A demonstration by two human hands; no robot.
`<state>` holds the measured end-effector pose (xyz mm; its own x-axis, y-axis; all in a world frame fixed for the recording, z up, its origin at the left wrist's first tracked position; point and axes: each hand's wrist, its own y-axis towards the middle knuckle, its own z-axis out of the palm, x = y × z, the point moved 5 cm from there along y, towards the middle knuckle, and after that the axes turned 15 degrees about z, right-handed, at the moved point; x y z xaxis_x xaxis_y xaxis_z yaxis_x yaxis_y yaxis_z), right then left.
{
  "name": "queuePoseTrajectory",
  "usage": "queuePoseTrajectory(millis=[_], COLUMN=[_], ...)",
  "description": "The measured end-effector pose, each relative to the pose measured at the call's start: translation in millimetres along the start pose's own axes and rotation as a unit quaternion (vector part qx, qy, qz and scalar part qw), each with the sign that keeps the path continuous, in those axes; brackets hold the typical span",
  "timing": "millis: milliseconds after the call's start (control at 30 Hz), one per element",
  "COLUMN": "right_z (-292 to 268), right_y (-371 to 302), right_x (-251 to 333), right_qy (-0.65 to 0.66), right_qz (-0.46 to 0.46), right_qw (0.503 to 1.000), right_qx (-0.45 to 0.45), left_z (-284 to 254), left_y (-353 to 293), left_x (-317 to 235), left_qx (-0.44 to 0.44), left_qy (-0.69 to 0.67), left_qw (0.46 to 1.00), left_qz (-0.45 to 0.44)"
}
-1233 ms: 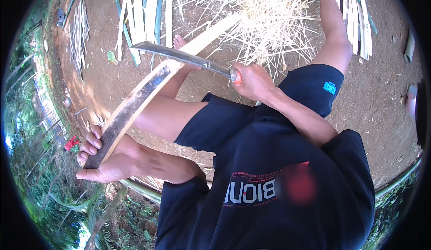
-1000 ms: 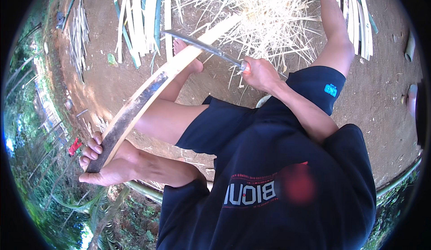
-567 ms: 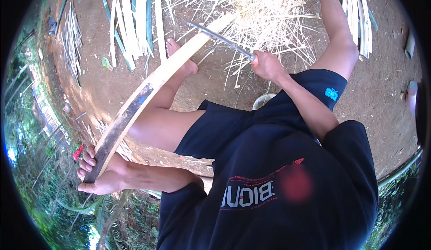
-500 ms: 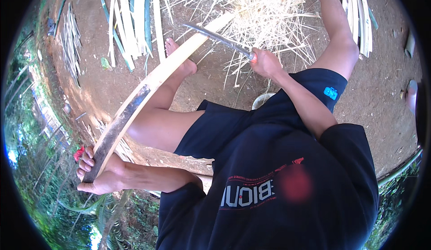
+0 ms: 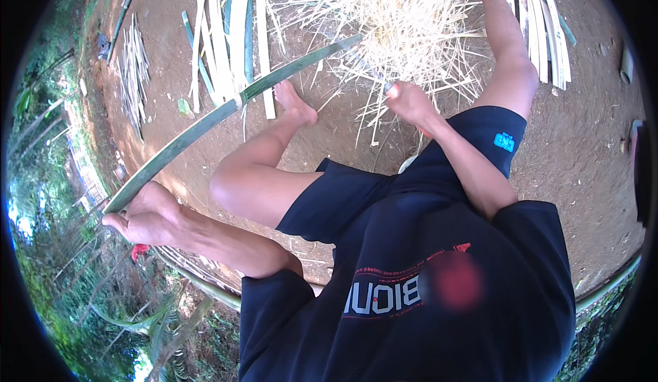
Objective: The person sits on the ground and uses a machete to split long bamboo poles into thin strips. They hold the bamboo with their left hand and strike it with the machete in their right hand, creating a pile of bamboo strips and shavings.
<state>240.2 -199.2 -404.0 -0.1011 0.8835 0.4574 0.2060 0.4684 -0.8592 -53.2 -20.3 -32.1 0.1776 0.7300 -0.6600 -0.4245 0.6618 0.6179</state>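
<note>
Bamboo strip (image 5: 223, 112), green skin up, slants across the person's left side above the dirt ground (image 5: 343, 128); near end in the left hand (image 5: 152, 216), far end over the edge of the pale shavings (image 5: 404, 25). Left fingers closed about the near end, their tips hidden under the strip; thumb along the tip. Right hand (image 5: 410, 104): fingers wrapped round the handle of a knife (image 5: 391, 88). Blade faint against the shavings; cannot tell whether it touches the strip.

Handling, by judgement: light for its length, stiff but springy, tough rather than fragile. Skin looks smooth, likely slick; cut edges may be sharp. Best hold: the near end, pinched across the flat faces, well away from the blade. Joint midway probably the stiffest spot.
</note>
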Motion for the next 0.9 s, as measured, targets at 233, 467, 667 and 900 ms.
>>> queuePoseTrajectory(millis=[233,467,667,900], right_z=[28,14,21,-6], right_y=[-140,-92,-90,89], right_x=[78,41,42,-36], right_qy=[-0.063,-0.019,-0.07,-0.111], right_qz=[-0.302,-0.21,-0.227,-0.027], right_qw=[0.951,0.977,0.971,0.991], right_qx=[-0.012,-0.022,-0.004,-0.07], left_z=[23,6,1,-3], left_y=[-34,-39,-35,-36], left_x=[-19,-27,-31,-12], left_qx=[0.071,0.029,0.041,0.028], left_qy=[0.095,0.079,0.078,0.082], left_qw=[0.992,0.995,0.995,0.996], left_qz=[0.039,0.054,0.036,0.018])
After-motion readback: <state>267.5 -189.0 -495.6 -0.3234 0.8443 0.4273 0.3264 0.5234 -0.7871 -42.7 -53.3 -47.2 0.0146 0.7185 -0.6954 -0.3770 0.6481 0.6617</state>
